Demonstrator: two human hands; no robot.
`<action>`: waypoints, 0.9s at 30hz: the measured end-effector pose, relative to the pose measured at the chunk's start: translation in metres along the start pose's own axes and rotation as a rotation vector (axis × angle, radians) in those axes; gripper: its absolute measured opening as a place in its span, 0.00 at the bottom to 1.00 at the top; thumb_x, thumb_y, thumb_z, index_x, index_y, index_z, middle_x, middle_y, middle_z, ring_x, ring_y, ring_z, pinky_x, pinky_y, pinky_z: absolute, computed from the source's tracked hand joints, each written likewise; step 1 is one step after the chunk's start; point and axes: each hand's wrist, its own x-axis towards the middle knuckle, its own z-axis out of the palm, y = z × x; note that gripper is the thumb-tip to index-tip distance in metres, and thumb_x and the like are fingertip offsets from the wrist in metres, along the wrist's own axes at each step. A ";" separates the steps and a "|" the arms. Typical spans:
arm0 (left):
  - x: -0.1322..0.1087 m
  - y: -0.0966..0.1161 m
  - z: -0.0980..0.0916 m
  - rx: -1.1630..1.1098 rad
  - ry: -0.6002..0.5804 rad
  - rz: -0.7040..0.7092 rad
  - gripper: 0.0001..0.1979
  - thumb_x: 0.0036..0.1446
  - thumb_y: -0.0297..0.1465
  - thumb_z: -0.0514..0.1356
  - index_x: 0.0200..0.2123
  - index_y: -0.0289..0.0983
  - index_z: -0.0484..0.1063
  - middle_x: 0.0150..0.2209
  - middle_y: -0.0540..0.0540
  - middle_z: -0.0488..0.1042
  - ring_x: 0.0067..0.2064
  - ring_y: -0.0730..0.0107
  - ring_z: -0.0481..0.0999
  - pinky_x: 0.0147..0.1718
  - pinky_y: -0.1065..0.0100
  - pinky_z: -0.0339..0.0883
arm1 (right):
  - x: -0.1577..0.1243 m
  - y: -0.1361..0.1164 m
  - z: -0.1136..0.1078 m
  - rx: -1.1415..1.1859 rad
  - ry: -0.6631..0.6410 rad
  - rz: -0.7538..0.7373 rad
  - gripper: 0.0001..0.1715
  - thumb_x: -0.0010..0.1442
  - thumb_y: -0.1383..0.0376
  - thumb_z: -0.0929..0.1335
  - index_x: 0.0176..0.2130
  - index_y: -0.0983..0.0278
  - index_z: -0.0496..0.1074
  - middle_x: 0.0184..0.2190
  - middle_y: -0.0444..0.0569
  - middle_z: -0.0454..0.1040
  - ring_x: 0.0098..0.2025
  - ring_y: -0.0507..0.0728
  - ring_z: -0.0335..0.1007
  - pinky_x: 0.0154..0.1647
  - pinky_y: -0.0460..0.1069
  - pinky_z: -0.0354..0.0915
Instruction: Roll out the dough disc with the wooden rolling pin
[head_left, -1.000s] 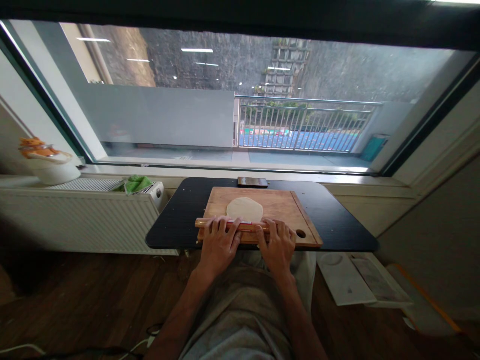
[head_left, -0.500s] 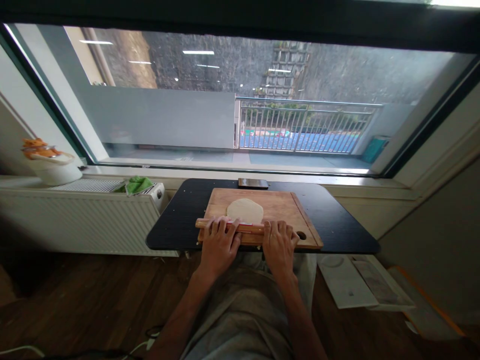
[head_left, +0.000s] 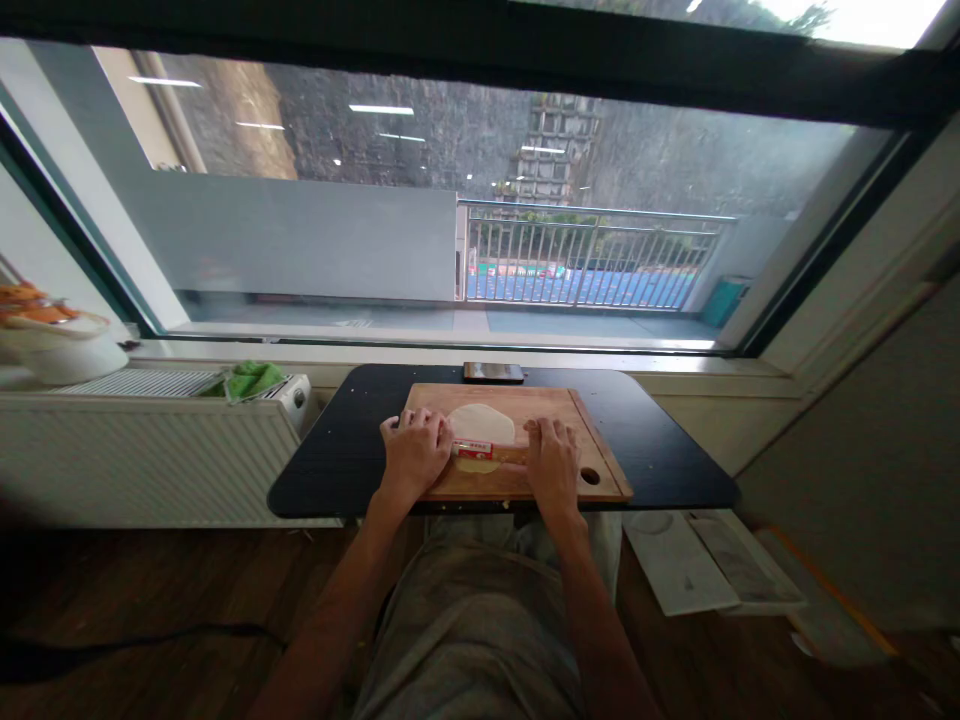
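A wooden rolling pin (head_left: 511, 454) with a red and white label lies across a flat round of pale dough (head_left: 484, 422). My left hand (head_left: 416, 448) is closed round the pin's left end. Round its right end, my right hand (head_left: 553, 460) is closed too. Dough shows both beyond the pin and in a strip on the near side. Beneath it is a wooden cutting board (head_left: 547, 405) with a dark round hole (head_left: 590, 477) near its right front corner. My fingers hide both ends of the pin.
The board rests on a black table (head_left: 330, 440) below a window. A phone-like flat object (head_left: 493, 372) lies at the table's back edge. Left stands a white radiator (head_left: 165, 460) with a green cloth (head_left: 253, 380) and a white pot-like container (head_left: 71, 350) on top.
The left hand has shifted and turned on the pin, exposing its label. The pin now crosses the dough lower down, with dough visible on its near side. The camera view has shifted slightly.
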 end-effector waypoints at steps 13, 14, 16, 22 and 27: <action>-0.015 0.002 0.003 -0.006 0.026 0.048 0.22 0.79 0.41 0.50 0.45 0.42 0.84 0.52 0.39 0.86 0.54 0.49 0.77 0.58 0.44 0.60 | 0.033 -0.058 0.010 -0.161 -0.289 -0.272 0.29 0.84 0.50 0.57 0.58 0.59 0.80 0.61 0.57 0.81 0.62 0.66 0.71 0.62 0.59 0.60; -0.017 0.002 0.003 -0.008 0.032 0.052 0.22 0.79 0.41 0.50 0.45 0.42 0.84 0.52 0.39 0.86 0.54 0.49 0.77 0.59 0.43 0.60 | 0.031 -0.058 0.011 -0.160 -0.294 -0.258 0.29 0.84 0.50 0.57 0.58 0.59 0.81 0.61 0.57 0.81 0.63 0.66 0.71 0.62 0.59 0.60; -0.022 0.002 0.004 -0.011 0.032 0.064 0.22 0.79 0.41 0.50 0.46 0.42 0.84 0.53 0.39 0.86 0.54 0.48 0.77 0.60 0.43 0.59 | 0.024 -0.057 0.011 -0.150 -0.268 -0.243 0.28 0.84 0.50 0.57 0.57 0.58 0.81 0.61 0.57 0.81 0.64 0.65 0.70 0.64 0.58 0.60; -0.035 -0.001 0.003 -0.024 0.027 0.111 0.21 0.79 0.40 0.50 0.53 0.44 0.83 0.57 0.40 0.85 0.56 0.50 0.77 0.63 0.43 0.59 | -0.006 -0.056 0.012 -0.140 -0.169 -0.254 0.27 0.84 0.52 0.58 0.53 0.57 0.82 0.63 0.55 0.80 0.66 0.65 0.69 0.66 0.58 0.59; -0.040 0.001 0.004 -0.010 0.057 0.112 0.21 0.79 0.40 0.50 0.56 0.42 0.82 0.56 0.39 0.84 0.56 0.48 0.78 0.64 0.43 0.59 | -0.003 -0.064 0.022 -0.137 -0.160 -0.255 0.27 0.83 0.54 0.58 0.53 0.58 0.83 0.59 0.56 0.82 0.63 0.67 0.72 0.63 0.60 0.61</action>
